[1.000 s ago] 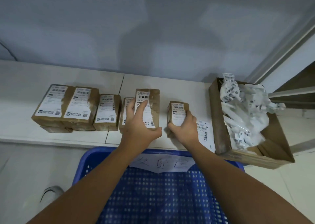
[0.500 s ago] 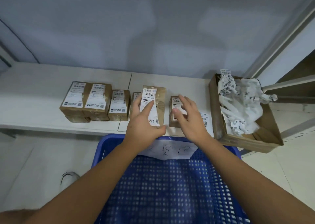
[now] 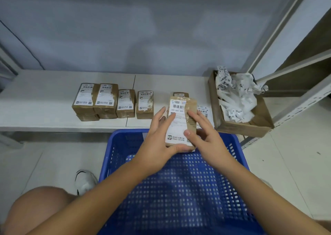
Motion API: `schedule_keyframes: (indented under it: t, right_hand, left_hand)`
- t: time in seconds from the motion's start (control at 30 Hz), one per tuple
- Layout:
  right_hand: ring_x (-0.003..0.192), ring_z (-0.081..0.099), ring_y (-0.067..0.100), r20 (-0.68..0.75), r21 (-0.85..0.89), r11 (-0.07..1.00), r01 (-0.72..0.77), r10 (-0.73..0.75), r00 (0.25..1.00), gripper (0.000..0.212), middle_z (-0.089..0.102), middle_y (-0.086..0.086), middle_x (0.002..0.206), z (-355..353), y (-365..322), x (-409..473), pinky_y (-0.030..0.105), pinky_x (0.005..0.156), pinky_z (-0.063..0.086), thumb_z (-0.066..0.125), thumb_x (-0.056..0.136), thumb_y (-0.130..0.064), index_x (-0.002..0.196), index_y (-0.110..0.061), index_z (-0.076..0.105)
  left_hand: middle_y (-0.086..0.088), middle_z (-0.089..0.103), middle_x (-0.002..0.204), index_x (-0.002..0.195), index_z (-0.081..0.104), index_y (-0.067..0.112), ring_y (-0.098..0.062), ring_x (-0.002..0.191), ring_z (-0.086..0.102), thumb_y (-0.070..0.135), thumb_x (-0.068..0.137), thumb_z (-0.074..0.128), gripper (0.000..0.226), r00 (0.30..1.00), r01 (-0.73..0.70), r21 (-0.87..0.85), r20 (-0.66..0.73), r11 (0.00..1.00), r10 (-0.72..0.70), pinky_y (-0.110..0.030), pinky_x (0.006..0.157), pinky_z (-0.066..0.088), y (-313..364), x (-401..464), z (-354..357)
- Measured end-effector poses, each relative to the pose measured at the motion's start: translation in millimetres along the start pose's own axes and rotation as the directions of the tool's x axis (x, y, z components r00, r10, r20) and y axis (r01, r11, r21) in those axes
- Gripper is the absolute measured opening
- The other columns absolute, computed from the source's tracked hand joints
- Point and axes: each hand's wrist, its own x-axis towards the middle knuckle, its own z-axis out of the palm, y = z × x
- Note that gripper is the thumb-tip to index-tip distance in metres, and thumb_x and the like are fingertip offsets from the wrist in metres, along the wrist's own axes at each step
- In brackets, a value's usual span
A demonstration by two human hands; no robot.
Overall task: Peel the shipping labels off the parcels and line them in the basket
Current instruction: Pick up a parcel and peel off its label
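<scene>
A brown parcel [image 3: 192, 105] with a white shipping label [image 3: 177, 122] is lifted above the far rim of the blue basket [image 3: 179, 190]. My left hand [image 3: 157, 141] grips it from the left and under its near end. My right hand [image 3: 202, 132] rests on its right side, thumb on the label. Several labelled parcels [image 3: 105, 100] stand in a row on the low white shelf [image 3: 44, 98]. One more parcel [image 3: 180, 94] peeks out behind the held one.
A cardboard box [image 3: 250, 125] of crumpled peeled labels sits at the shelf's right end. A loose label [image 3: 204, 109] lies flat beside it. A metal rack upright [image 3: 268, 29] rises on the right. My knee and white shoe [image 3: 86, 181] are left of the basket.
My left hand has lifted the parcel off the shelf and drawn it toward the basket. My right hand has left the small parcel and come onto the held one.
</scene>
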Motion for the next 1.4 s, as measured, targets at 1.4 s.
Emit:
schedule_keyframes:
  t: [1.4]
  right_hand:
    - [0.137,0.045,0.005,0.028,-0.301,0.944,0.135,-0.133,0.991,0.04,0.049,-0.007,0.146,-9.7,59.8,51.6,0.021,0.099,0.05,0.077,0.071,-0.053,0.093,-0.021,0.067]
  left_hand:
    - [0.018,0.045,0.145,0.146,0.018,0.075,-0.01,0.119,0.066,0.049,0.087,0.07,0.083,0.976,0.192,-0.257,-0.052,0.947,-0.213,-0.037,0.092,0.062,-62.1,77.5,23.3]
